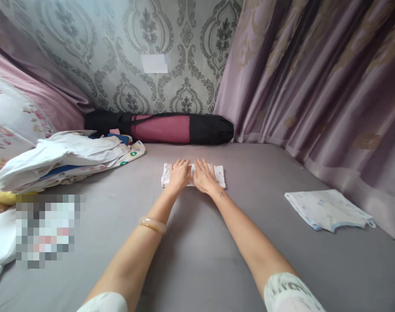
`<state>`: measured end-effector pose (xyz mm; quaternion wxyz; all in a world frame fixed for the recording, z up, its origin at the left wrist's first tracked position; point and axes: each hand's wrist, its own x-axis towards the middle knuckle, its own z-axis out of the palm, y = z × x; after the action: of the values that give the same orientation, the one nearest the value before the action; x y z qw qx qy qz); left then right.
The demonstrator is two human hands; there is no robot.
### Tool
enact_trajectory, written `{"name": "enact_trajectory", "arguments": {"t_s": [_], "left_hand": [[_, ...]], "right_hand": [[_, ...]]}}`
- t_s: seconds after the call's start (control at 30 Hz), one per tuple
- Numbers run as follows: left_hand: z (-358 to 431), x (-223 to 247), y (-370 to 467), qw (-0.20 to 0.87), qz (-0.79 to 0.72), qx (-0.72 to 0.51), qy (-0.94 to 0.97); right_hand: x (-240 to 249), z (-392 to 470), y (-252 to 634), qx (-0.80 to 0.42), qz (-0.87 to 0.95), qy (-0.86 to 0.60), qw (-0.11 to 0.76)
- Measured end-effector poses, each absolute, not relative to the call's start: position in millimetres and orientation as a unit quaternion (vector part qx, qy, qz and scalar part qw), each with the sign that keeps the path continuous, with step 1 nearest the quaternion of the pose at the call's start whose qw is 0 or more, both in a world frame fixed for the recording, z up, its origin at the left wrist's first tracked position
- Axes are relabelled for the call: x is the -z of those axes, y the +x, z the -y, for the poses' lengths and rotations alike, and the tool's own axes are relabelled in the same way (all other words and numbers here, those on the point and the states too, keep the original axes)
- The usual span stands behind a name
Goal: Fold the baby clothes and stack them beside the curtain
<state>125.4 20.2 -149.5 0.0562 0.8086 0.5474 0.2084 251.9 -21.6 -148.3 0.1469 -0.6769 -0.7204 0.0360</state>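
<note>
Under both my hands lies a folded white cloth [220, 174] with a small sparse print, flat on the grey sheet. My left hand [180, 174] presses on its left part, palm down and fingers stretched out. Close beside it, my right hand [204, 175] rests flat on the middle and right part, fingers spread. The thumbs nearly meet. The cloth's ends show to either side of my hands; its middle is mostly covered. A pale bangle [152, 224] circles my left forearm.
A heap of clothes [76, 149] sits at the left. Off to the right lies a folded pale garment with blue trim [330, 209]. A black and dark pink long bag [161, 128] lies along the patterned wall. Curtains [301, 73] hang at the right. One patch at lower left is pixelated.
</note>
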Motion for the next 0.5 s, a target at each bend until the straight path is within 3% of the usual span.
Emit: {"name": "enact_trajectory", "arguments": {"t_s": [0.5], "left_hand": [[-23, 178, 120, 0.117, -0.553, -0.096, 0.819]], "right_hand": [[171, 19, 241, -0.078, 0.717, -0.682, 0.120]]}}
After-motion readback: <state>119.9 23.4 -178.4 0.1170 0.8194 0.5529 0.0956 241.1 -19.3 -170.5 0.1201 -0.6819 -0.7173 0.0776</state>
